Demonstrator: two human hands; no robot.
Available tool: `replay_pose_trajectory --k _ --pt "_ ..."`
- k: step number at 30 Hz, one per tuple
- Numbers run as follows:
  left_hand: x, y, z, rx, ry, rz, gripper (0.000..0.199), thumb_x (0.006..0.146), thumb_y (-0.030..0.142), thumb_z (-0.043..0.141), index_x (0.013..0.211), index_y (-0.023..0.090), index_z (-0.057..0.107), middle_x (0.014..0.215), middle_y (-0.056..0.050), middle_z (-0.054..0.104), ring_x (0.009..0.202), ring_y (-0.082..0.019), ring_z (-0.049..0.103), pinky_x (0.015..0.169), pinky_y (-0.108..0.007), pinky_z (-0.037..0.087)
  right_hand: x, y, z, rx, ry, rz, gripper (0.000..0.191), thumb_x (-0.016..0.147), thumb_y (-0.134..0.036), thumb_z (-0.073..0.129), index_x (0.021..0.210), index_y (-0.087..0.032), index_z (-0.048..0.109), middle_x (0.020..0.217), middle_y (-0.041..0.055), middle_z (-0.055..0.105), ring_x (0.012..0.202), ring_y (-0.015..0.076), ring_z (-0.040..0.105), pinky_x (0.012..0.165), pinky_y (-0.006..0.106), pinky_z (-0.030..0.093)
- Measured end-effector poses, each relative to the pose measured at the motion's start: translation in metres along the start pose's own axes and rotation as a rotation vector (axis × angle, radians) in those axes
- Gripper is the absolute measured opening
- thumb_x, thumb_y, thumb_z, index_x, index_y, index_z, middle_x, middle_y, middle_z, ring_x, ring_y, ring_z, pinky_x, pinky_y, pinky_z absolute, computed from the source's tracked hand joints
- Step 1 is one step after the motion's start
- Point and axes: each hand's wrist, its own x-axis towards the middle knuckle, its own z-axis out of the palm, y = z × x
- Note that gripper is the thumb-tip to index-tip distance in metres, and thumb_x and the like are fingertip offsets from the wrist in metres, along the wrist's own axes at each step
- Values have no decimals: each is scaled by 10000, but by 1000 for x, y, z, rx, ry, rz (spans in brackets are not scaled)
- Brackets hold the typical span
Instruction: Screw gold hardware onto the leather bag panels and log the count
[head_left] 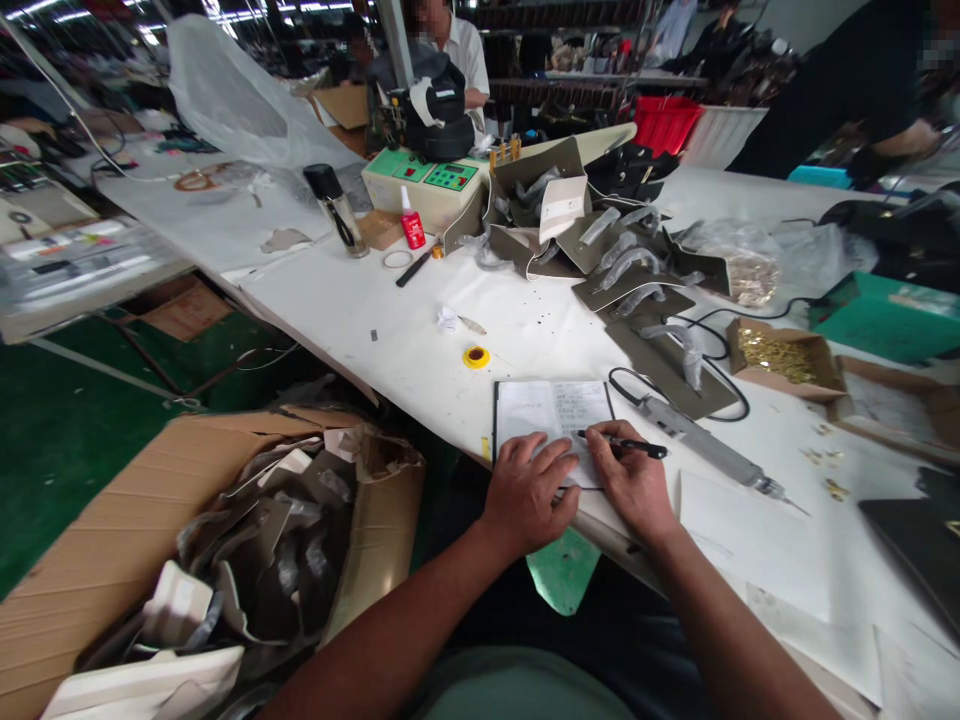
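Observation:
An open notebook (525, 405) with handwriting on its right page lies at the table's near edge. My left hand (531, 490) rests flat across its lower part, fingers spread. In my right hand (634, 490) is a black pen (634, 443), gripped with its tip on the right page. Just right of the notebook lies a grey electric screwdriver (697, 445) with its cord looping behind it. Beyond the notebook sits a small yellow ring-shaped roll (476, 357).
A cardboard box (150, 500) of dark panels stands at lower left. Plastic-wrapped dark pieces (630, 265) are piled on the table (420, 350), near a red bottle (412, 222). Brass parts fill a small box (787, 362) at right. Two people (469, 60) (840, 90) are across the table.

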Motion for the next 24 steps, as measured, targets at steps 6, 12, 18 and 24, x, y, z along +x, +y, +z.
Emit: replay_pose_trajectory --k 6,12,18,24 --pt "0 0 0 3 -1 10 376 943 390 613 1291 253 648 1442 -24 651 1336 -335 522 1090 -547 395 1 1 0 -3 -5 9 297 994 -495 610 949 -210 682 846 22 702 728 187 629 688 304 485" --pt "1 1 0 4 9 7 373 931 379 626 1280 253 653 1438 -11 655 1329 -327 524 1089 -540 399 0 1 0 32 -10 32 307 987 -508 616 948 -211 682 847 25 703 730 190 631 685 304 490" --pt "1 1 -1 3 -3 -2 361 936 385 616 1274 265 657 1439 -11 654 1334 -327 522 1094 -540 395 1 0 0 4 16 29 323 987 -520 608 952 -208 686 869 39 715 750 203 648 710 317 506" --pt "1 1 0 3 -2 2 361 932 384 618 1270 267 664 1440 -17 654 1334 -333 524 1086 -547 403 1 1 0 -16 32 17 338 990 -530 597 954 -205 682 868 50 718 747 211 651 706 321 516"
